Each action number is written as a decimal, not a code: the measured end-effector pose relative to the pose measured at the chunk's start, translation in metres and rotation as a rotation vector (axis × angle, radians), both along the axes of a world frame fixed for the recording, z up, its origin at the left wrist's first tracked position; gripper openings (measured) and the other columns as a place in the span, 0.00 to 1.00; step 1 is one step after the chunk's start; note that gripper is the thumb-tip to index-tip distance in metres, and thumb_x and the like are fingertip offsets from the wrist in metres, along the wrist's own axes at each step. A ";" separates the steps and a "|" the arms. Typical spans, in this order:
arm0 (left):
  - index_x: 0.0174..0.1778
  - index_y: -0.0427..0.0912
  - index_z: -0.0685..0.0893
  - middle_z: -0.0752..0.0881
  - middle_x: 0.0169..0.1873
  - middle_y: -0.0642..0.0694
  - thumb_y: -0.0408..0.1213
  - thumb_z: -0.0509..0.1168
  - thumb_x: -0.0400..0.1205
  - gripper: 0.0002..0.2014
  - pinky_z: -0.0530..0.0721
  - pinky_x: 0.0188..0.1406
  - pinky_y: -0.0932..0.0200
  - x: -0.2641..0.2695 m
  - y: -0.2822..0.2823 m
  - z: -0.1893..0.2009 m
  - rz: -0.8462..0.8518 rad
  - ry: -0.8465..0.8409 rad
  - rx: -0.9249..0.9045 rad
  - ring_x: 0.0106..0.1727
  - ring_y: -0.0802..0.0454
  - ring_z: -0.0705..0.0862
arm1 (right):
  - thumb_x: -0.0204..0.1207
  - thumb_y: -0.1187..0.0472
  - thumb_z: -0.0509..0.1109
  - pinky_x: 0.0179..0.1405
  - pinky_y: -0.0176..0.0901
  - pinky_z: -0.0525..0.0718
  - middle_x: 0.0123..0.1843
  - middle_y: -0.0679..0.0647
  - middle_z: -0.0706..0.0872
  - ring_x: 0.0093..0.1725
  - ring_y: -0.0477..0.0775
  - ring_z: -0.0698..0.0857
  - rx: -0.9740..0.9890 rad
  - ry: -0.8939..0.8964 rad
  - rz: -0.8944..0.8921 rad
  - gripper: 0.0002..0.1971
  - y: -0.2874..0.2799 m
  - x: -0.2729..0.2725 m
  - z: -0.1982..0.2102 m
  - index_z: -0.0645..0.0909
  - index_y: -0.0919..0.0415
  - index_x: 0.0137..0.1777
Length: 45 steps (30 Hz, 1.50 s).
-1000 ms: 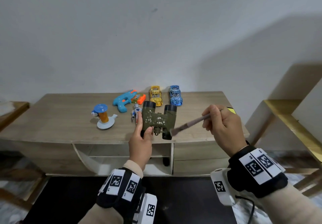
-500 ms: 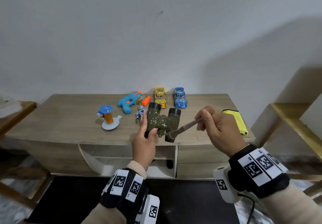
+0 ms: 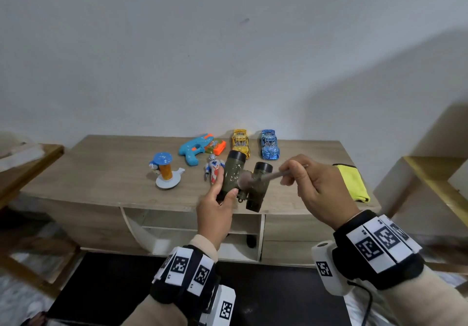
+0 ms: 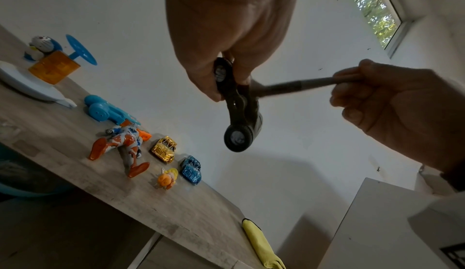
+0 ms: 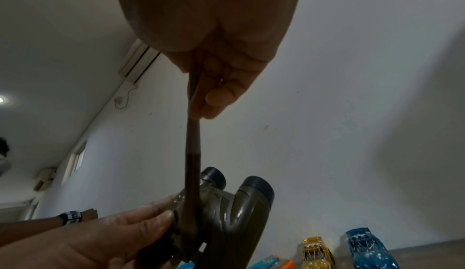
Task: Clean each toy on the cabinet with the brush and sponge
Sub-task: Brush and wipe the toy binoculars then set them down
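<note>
My left hand (image 3: 217, 199) grips one barrel of the olive toy binoculars (image 3: 255, 189), speckled with white spots, and holds them above the cabinet's front edge. My right hand (image 3: 304, 176) pinches a thin brush (image 3: 268, 177) whose bristle tip lies on the binoculars' middle. From the left wrist the binoculars (image 4: 239, 110) hang below my left hand (image 4: 226, 70), with the brush (image 4: 299, 86) reaching in from my right hand (image 4: 372, 98). From the right wrist the brush (image 5: 192, 163) runs down from my right hand (image 5: 214, 90) to the binoculars (image 5: 236, 213), where my left hand (image 5: 141, 225) holds them.
On the wooden cabinet (image 3: 101, 173) lie a blue cat figure on a stand (image 3: 164, 171), a blue and orange water gun (image 3: 200, 148), a robot figure (image 3: 214, 168), a yellow car (image 3: 240, 143), a blue car (image 3: 269, 144) and a yellow cloth (image 3: 352, 181). A small orange figure (image 4: 167, 177) shows from the left wrist.
The brush tip has moved from the binoculars' lower right barrel up onto their middle. My right hand has risen and shifted left; my left hand tilted the binoculars slightly.
</note>
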State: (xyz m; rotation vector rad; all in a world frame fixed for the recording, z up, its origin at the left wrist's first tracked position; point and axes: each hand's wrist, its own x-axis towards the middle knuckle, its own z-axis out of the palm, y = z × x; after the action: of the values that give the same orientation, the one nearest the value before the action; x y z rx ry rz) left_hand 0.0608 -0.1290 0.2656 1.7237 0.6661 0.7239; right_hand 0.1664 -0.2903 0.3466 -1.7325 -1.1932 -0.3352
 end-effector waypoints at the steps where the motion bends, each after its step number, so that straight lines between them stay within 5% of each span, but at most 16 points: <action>1: 0.77 0.59 0.65 0.81 0.60 0.60 0.36 0.66 0.82 0.29 0.71 0.47 0.88 0.000 0.000 0.000 0.001 0.007 0.008 0.53 0.75 0.78 | 0.80 0.48 0.51 0.25 0.32 0.77 0.27 0.45 0.84 0.28 0.42 0.83 -0.019 -0.006 -0.024 0.17 0.000 0.000 0.000 0.80 0.51 0.39; 4: 0.77 0.60 0.65 0.81 0.58 0.62 0.37 0.66 0.82 0.29 0.71 0.47 0.88 -0.002 0.000 0.001 0.002 0.004 0.014 0.51 0.78 0.78 | 0.80 0.50 0.51 0.23 0.40 0.76 0.25 0.46 0.83 0.27 0.48 0.82 0.078 -0.002 -0.095 0.20 -0.001 0.001 -0.001 0.81 0.57 0.38; 11: 0.78 0.59 0.65 0.83 0.66 0.53 0.37 0.66 0.82 0.29 0.77 0.57 0.78 -0.002 0.000 -0.002 0.011 -0.041 -0.045 0.62 0.63 0.82 | 0.79 0.48 0.51 0.22 0.24 0.71 0.25 0.44 0.82 0.23 0.41 0.80 -0.036 0.035 -0.010 0.20 -0.001 -0.007 -0.010 0.80 0.54 0.37; 16: 0.78 0.60 0.66 0.82 0.67 0.54 0.37 0.66 0.82 0.29 0.78 0.68 0.60 -0.004 -0.002 -0.003 -0.004 -0.090 -0.079 0.62 0.64 0.81 | 0.81 0.51 0.51 0.22 0.31 0.75 0.26 0.43 0.82 0.24 0.41 0.80 0.142 0.082 -0.128 0.19 -0.008 -0.002 -0.010 0.80 0.57 0.39; 21: 0.74 0.69 0.64 0.79 0.72 0.51 0.39 0.67 0.82 0.30 0.78 0.70 0.50 -0.003 -0.006 -0.009 -0.015 -0.080 -0.074 0.68 0.57 0.79 | 0.83 0.52 0.53 0.22 0.30 0.78 0.29 0.47 0.86 0.21 0.43 0.81 -0.015 0.204 -0.004 0.16 -0.008 -0.011 -0.008 0.80 0.50 0.39; 28: 0.70 0.73 0.64 0.80 0.69 0.53 0.38 0.67 0.82 0.29 0.79 0.68 0.55 -0.005 -0.010 -0.006 -0.037 -0.119 -0.089 0.64 0.61 0.81 | 0.83 0.55 0.53 0.19 0.36 0.79 0.29 0.47 0.85 0.22 0.48 0.80 0.200 0.249 -0.130 0.17 -0.017 -0.009 -0.004 0.81 0.56 0.40; 32: 0.67 0.81 0.67 0.76 0.74 0.53 0.44 0.69 0.80 0.28 0.76 0.73 0.46 -0.004 -0.014 -0.007 -0.046 -0.104 -0.046 0.74 0.56 0.75 | 0.83 0.54 0.53 0.21 0.40 0.83 0.31 0.48 0.87 0.27 0.47 0.84 0.025 0.284 0.003 0.17 -0.015 -0.014 -0.007 0.82 0.58 0.43; 36: 0.62 0.87 0.68 0.78 0.72 0.53 0.43 0.69 0.80 0.29 0.77 0.71 0.45 -0.007 -0.015 -0.010 -0.040 -0.097 -0.044 0.71 0.57 0.78 | 0.82 0.53 0.52 0.20 0.46 0.81 0.29 0.50 0.85 0.24 0.50 0.82 0.194 0.265 -0.082 0.17 -0.019 -0.013 -0.003 0.81 0.57 0.41; 39: 0.61 0.86 0.68 0.80 0.70 0.52 0.42 0.69 0.80 0.29 0.77 0.72 0.47 -0.010 -0.016 -0.008 -0.047 -0.091 -0.025 0.70 0.57 0.79 | 0.82 0.51 0.53 0.21 0.48 0.83 0.32 0.48 0.86 0.24 0.50 0.83 0.169 0.236 -0.098 0.18 -0.019 -0.012 -0.003 0.82 0.56 0.43; 41: 0.65 0.83 0.67 0.79 0.71 0.51 0.43 0.69 0.80 0.29 0.77 0.72 0.47 -0.010 -0.016 -0.007 -0.046 -0.056 -0.013 0.71 0.56 0.78 | 0.82 0.53 0.54 0.22 0.41 0.83 0.33 0.48 0.87 0.26 0.46 0.83 0.029 0.250 0.003 0.16 -0.015 -0.018 -0.004 0.82 0.54 0.44; 45: 0.74 0.66 0.68 0.79 0.71 0.51 0.38 0.68 0.81 0.29 0.77 0.71 0.50 -0.015 -0.015 -0.004 -0.049 -0.043 -0.027 0.70 0.56 0.78 | 0.82 0.52 0.53 0.21 0.40 0.83 0.31 0.49 0.87 0.28 0.49 0.85 0.118 0.282 0.085 0.16 -0.007 -0.027 -0.004 0.82 0.54 0.44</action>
State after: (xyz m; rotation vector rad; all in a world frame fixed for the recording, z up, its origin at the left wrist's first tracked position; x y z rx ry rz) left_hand 0.0462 -0.1443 0.2613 1.6892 0.5998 0.7129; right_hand 0.1399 -0.2978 0.3430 -1.5623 -1.0177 -0.1034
